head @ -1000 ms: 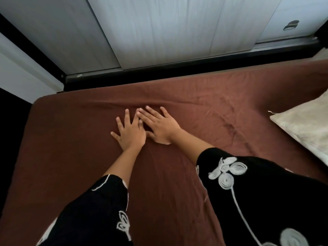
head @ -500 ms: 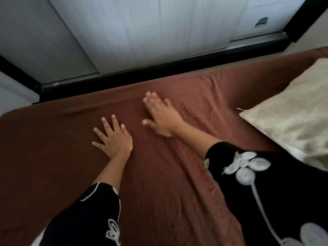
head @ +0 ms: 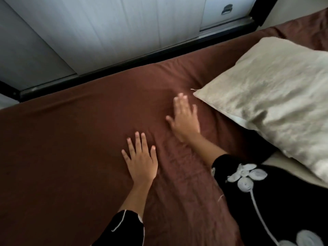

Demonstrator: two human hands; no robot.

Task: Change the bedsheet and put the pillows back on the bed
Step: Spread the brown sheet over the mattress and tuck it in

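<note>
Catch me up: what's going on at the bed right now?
A person has both hands flat on the brown bedsheet, apparently smoothing it. The left hand presses it with fingers spread. The right hand, blurred, lies just short of the corner of the beige pillow, which already sits on the bed at the right. Creases show between the hands.

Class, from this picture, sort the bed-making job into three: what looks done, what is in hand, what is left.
Done: the dark brown fabric bedsheet lies spread to the far edge. In hand: the left hand and right hand lie flat on it, apparently smoothing. Left: creases show between the hands; one shiny cream pillow is on the sheet, and whether others are due is not visible.
</note>
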